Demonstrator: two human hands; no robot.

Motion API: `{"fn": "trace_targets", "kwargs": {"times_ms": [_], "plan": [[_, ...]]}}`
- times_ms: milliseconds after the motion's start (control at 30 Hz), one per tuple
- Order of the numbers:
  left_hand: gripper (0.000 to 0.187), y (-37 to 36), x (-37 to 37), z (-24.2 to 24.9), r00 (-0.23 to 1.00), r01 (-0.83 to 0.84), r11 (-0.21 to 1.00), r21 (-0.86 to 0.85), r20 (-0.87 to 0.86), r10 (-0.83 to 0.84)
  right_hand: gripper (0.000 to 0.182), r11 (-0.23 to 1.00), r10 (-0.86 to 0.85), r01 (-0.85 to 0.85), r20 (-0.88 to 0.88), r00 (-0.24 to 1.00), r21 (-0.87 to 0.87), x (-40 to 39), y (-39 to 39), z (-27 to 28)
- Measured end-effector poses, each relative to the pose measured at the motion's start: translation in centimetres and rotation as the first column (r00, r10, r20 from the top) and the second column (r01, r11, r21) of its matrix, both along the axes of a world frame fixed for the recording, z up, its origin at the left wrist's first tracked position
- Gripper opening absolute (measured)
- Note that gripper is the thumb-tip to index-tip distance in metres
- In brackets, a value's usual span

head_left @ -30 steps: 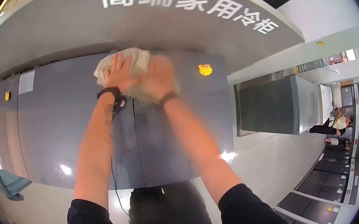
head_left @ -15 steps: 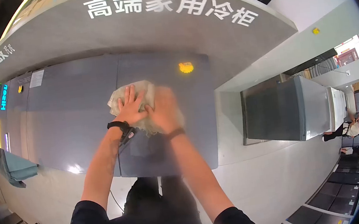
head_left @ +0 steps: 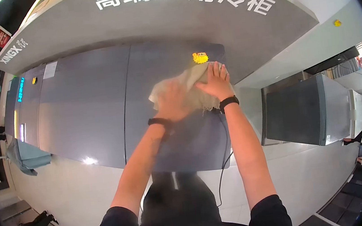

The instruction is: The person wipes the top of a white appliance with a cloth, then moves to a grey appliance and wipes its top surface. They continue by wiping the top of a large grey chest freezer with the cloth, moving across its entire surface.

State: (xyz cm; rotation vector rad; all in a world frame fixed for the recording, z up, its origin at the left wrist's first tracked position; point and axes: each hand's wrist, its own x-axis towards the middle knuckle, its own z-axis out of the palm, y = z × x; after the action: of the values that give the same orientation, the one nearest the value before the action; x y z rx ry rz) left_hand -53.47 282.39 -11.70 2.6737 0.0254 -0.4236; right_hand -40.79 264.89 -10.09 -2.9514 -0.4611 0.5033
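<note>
A beige cloth lies spread and rumpled on the right-hand dark grey freezer lid. My right hand presses flat on the cloth's right part, with its fingers stretched out and the thumb apart. On the left part of the cloth rests my left hand, its fingers smeared by motion. A yellow sticker sits on the lid just beyond the cloth's far edge.
A grey wall with white lettering rises behind the lids. Another grey lid adjoins on the left. A grey appliance stands at right. A dark cable hangs near my right forearm. Other people are at the far sides.
Both hands and the cloth have moved right across the lid, from around the seam towards the lid's right edge. The cloth is now spread wider and my hands are farther apart.
</note>
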Motion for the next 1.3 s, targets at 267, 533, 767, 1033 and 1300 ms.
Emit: {"fn": "trace_targets", "kwargs": {"times_ms": [267, 533, 767, 1033, 1300], "plan": [[0.08, 1.0, -7.3, 0.1, 0.999, -0.015, 1.0, 0.01, 0.035, 0.014, 0.082, 0.892, 0.373, -0.416, 0.235, 0.898, 0.174, -4.8, 1.2, -3.0], [0.08, -0.3, -3.4, 0.6, 0.999, 0.018, 0.995, 0.099, 0.026, -0.021, 0.093, 0.976, 0.202, -0.21, 0.133, 0.97, 0.056, -0.7, -1.4, -1.1], [0.066, 7.2, -1.9, -1.3, 0.98, -0.155, 0.965, 0.212, 0.16, 0.123, 0.092, 0.993, 0.084, -0.093, 0.122, 0.989, 0.077, -4.3, 3.0, -0.5], [0.07, 10.9, 3.9, -1.4, 0.983, -0.182, 0.949, 0.257, 0.049, 0.175, 0.084, 0.993, -0.012, -0.019, 0.273, 0.962, 0.113, -7.2, 10.9, -1.6], [0.078, 13.1, 9.8, 0.8, 0.976, -0.099, 0.959, 0.266, -0.162, 0.146, 0.083, 0.985, -0.156, 0.141, 0.17, 0.973, 0.097, -3.2, 16.2, -3.2]]}}
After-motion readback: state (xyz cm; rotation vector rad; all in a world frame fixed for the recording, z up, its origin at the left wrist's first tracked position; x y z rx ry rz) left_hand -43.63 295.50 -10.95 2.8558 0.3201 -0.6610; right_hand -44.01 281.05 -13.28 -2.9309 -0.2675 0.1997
